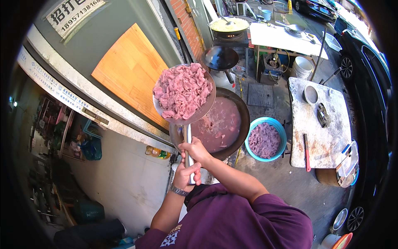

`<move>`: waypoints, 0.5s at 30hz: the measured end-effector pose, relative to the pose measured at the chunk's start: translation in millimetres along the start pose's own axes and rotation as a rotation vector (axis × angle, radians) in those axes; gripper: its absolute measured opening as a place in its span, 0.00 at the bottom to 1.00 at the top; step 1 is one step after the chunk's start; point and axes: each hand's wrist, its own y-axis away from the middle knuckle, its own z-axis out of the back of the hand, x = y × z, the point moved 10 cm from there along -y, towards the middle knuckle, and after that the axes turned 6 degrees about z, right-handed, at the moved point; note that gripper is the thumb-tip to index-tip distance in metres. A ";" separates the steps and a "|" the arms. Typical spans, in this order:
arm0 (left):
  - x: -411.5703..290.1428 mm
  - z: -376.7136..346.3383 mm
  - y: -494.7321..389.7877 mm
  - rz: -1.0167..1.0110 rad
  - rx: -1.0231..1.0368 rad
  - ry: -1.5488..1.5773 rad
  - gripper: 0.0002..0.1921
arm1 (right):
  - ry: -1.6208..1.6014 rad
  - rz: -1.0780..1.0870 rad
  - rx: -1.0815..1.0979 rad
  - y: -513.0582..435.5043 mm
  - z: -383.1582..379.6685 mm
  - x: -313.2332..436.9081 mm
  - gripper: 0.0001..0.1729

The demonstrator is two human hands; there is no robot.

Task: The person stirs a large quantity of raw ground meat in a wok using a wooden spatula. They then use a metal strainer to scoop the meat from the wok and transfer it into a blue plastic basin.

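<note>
Both hands grip the metal handle [188, 140] of a large round strainer ladle. My left hand [184, 175], with a watch at its wrist, is around the lower end. Farther up the handle is my right hand [195, 151]. The ladle's wide bowl [209, 107] carries a heap of pale pink sliced meat [186, 90]. It is held over the far left part of a large dark wok [244, 124], hiding some of its rim. Cloudy pinkish-brown liquid [220, 124] with a few meat pieces and foam fills the wok.
Right of the wok, a turquoise basin [283, 140] holds more sliced meat. A worn table [323, 146] bears a bowl and a red-handled tool [307, 155]. Beyond are a dark pan [220, 57] and a wok of yellowish food [233, 25]. A wooden board [130, 71] leans at left; cars stand right.
</note>
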 end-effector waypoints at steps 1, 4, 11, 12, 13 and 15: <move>1.4 -1.7 2.5 0.007 0.001 -0.003 0.05 | -0.007 -0.001 0.002 3.0 -1.6 2.5 0.13; 4.7 -1.3 5.3 0.019 -0.010 0.029 0.05 | -0.020 -0.010 -0.003 9.2 -3.5 4.3 0.11; 32.1 16.4 0.0 0.126 -0.100 0.030 0.04 | -0.056 -0.074 -0.050 20.1 15.4 -20.3 0.09; 35.5 17.2 -1.1 0.131 -0.099 0.051 0.04 | -0.049 -0.089 -0.062 21.2 21.1 -25.2 0.10; 37.3 13.2 -2.9 0.124 -0.050 0.069 0.04 | -0.041 -0.103 -0.073 21.9 26.6 -29.9 0.10; 49.5 19.7 -4.7 0.197 -0.109 0.096 0.04 | -0.041 -0.105 -0.090 22.8 35.0 -37.2 0.12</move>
